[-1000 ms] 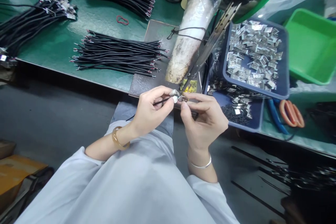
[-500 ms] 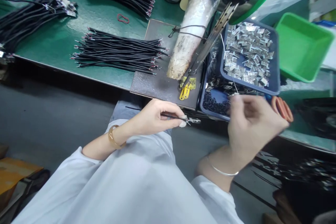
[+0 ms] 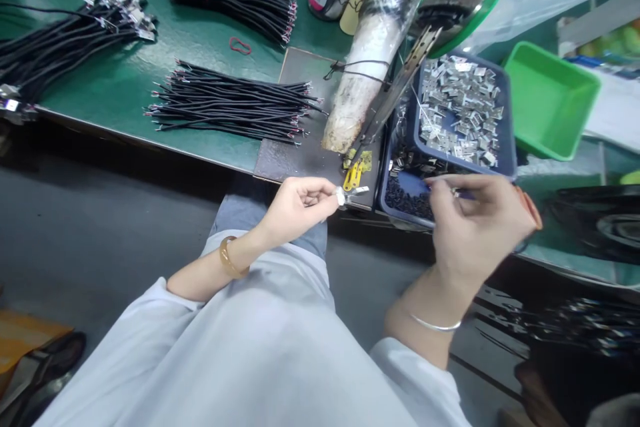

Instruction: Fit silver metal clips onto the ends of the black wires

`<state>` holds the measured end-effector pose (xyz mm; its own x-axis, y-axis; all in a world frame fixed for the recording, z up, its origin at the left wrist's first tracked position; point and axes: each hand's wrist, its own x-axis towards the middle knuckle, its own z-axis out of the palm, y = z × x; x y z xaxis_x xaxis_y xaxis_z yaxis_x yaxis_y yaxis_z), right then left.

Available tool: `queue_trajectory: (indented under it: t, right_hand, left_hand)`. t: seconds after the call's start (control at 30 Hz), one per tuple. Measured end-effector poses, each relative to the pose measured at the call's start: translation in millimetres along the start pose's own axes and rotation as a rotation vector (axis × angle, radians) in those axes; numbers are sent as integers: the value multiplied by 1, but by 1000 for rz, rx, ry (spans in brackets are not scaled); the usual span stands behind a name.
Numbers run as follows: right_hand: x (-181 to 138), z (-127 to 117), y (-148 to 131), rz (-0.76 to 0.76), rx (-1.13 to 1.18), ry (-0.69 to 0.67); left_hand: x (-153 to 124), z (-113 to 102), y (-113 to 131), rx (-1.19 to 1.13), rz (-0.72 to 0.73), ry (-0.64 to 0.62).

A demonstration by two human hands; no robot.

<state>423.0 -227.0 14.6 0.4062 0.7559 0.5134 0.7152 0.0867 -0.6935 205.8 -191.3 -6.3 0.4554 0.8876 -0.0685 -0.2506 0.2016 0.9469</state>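
My left hand (image 3: 305, 208) pinches the end of a cable, which its fingers mostly hide. A small silvery metal connector (image 3: 358, 191) sticks out past its whitish-covered fingertips, just in front of the yellow clips (image 3: 353, 177). My right hand (image 3: 473, 223) is closed, thumb against fingers, over the right side of the lower blue tray (image 3: 384, 197). What its fingertips hold, if anything, cannot be made out. Small black pieces (image 3: 407, 202) lie in that tray beside the hand. Behind it, the upper blue tray (image 3: 509, 140) holds many metal connector shells (image 3: 460, 107).
Loose black cables (image 3: 230, 103) lie on the green table (image 3: 210, 153), near a banded bundle (image 3: 230, 3) and cables with connectors (image 3: 65, 40). A wrapped white tube (image 3: 357, 80) and a perforated metal rod (image 3: 395, 93) slant above the dark board (image 3: 295, 160). A green bin (image 3: 550, 103) stands right.
My left hand has moved up, bringing the connector to the board's front edge. My right hand stays closed over the tray; the thin wire earlier seen at its fingertips no longer shows there.
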Motion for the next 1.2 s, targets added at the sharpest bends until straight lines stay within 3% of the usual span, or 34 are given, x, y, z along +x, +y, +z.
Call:
queue_trajectory:
  t: [0.07, 0.13, 0.23, 0.4, 0.77, 0.97, 1.07, 1.2]
  right_hand:
    - [-15, 4, -20, 6, 194, 77]
    - [-29, 12, -35, 60, 342, -26]
    - [-44, 27, -45, 150, 310, -170]
    - [-50, 43, -43, 156, 264, -206]
    - [-47, 43, -46, 64, 184, -214]
    - [-42, 43, -40, 226, 325, -141]
    - [-42, 41, -36, 290, 447, -199]
    - [-45, 41, -33, 279, 512, -196]
  left_hand:
    - [-1, 3, -2, 39, 69, 115]
    - [-3, 7, -3, 104, 120, 210]
    - [-6, 12, -4, 250, 189, 251]
    - [-8, 13, -4, 499, 433, 271]
    - [-7, 10, -5, 739, 644, 203]
    - [-8, 6, -3, 763, 740, 102]
    - [-9, 4, -2, 685, 709, 81]
    - [-9, 2, -1, 394, 399, 70]
